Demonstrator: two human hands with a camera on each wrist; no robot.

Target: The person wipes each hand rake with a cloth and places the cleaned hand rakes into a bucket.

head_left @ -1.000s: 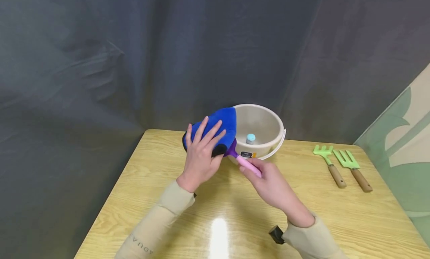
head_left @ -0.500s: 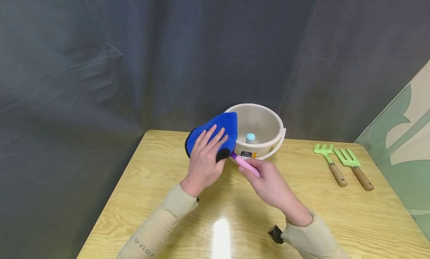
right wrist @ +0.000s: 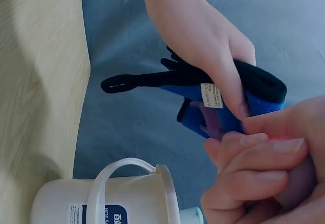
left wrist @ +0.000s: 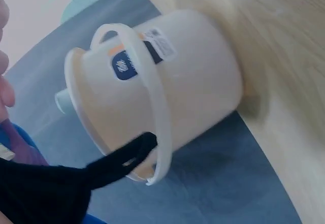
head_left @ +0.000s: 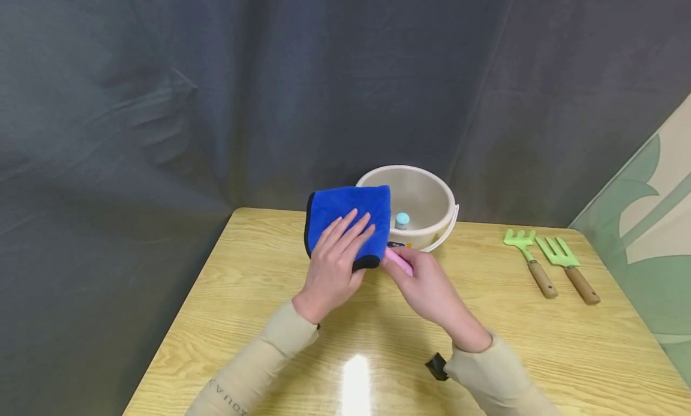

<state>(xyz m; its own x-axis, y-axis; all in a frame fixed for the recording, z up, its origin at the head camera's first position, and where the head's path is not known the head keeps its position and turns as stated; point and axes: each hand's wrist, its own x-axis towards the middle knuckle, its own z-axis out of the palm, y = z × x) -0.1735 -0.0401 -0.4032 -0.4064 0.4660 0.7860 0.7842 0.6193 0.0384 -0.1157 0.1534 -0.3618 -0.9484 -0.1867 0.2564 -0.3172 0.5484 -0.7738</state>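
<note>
A blue cloth (head_left: 349, 199) with black edging is folded over the head of a tool with a pink handle (head_left: 398, 262). My left hand (head_left: 332, 272) grips the cloth, fingers spread along the top and thumb on the other side. Curled fingers of my right hand (head_left: 432, 290) hold the handle. In the right wrist view, a bit of the tool's purple neck (right wrist: 210, 121) shows under the cloth; its head is hidden, so its kind is unclear. Behind the cloth stands a beige bucket (head_left: 435, 232), holding a thing with a light blue top (head_left: 402, 217).
A green hand rake (head_left: 531, 263) and a green hand fork (head_left: 567, 269), both wooden-handled, lie at the right of the wooden table (head_left: 237, 296). A dark curtain (head_left: 302, 92) hangs behind. The bucket's white handle (left wrist: 158, 102) is folded down against its side.
My left hand has drawn the cloth to the right and toward me, along the tool, covering the purple neck and part of the handle. The right hand keeps its grip, nearly still.
</note>
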